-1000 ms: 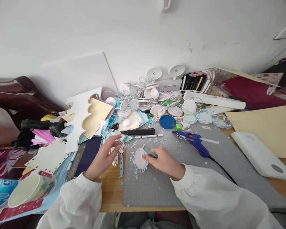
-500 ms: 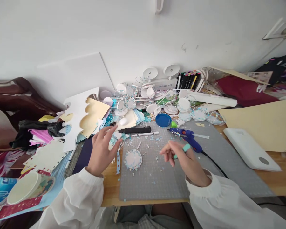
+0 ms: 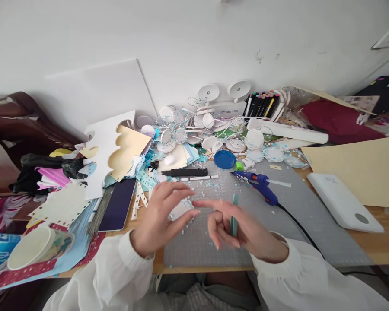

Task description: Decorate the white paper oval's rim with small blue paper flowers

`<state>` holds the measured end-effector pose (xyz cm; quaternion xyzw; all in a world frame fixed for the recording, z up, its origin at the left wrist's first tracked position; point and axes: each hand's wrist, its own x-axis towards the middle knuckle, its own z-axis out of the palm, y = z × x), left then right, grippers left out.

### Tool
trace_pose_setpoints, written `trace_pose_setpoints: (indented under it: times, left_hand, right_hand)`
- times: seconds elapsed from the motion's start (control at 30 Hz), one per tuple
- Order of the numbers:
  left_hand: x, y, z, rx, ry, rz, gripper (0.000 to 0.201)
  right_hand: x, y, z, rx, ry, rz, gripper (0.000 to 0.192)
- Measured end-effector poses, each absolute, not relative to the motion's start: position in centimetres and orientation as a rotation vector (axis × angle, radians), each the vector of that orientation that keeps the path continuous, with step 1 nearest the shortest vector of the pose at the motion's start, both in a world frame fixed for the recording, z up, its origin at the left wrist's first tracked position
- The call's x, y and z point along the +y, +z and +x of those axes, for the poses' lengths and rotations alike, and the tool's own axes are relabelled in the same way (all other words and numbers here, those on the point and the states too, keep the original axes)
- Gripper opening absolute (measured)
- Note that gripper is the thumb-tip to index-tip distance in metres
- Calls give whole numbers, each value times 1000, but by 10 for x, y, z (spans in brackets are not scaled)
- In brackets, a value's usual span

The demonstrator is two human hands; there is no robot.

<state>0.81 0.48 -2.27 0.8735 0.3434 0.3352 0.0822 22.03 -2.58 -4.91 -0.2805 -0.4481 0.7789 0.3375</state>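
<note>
My left hand (image 3: 164,216) hovers over the left part of the grey cutting mat (image 3: 214,255), fingers spread, holding nothing visible. Partly hidden behind it lies a white round disc (image 3: 181,209) edged with small blue and white bits. My right hand (image 3: 235,224) has slim teal tweezers (image 3: 234,216) tucked against its palm, with the index finger stretched toward the disc and the left fingertips. Whether that fingertip touches anything I cannot tell. Behind the hands lie a black pen-shaped cutter (image 3: 188,172) and a thin white pen (image 3: 199,177).
A blue glue gun (image 3: 261,188) with its black cord lies to the right, near a blue lid (image 3: 225,159). White decorated discs (image 3: 210,129) pile up at the back. A white power bank (image 3: 343,203) lies far right, a dark phone (image 3: 118,205) and paper cup (image 3: 35,248) left.
Both hands have come together over the disc, the left moving right, the right moving left. The tweezers have turned more upright in my right hand. The view has shifted slightly.
</note>
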Motion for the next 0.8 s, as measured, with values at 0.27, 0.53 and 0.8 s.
trace_pose_setpoints:
  times: [0.27, 0.53, 0.8]
  left_hand:
    - [9, -30, 17, 841, 1125, 2858, 6]
    - [46, -26, -32, 1374, 1295, 2846, 28]
    - [60, -40, -51, 1513, 1008, 2677, 18]
  right_hand:
    - [-35, -42, 213, -1216, 2016, -787, 58]
    - [-38, -52, 239, -987, 1707, -1054, 54]
    - [-41, -63, 263, -1224, 1315, -1423, 72]
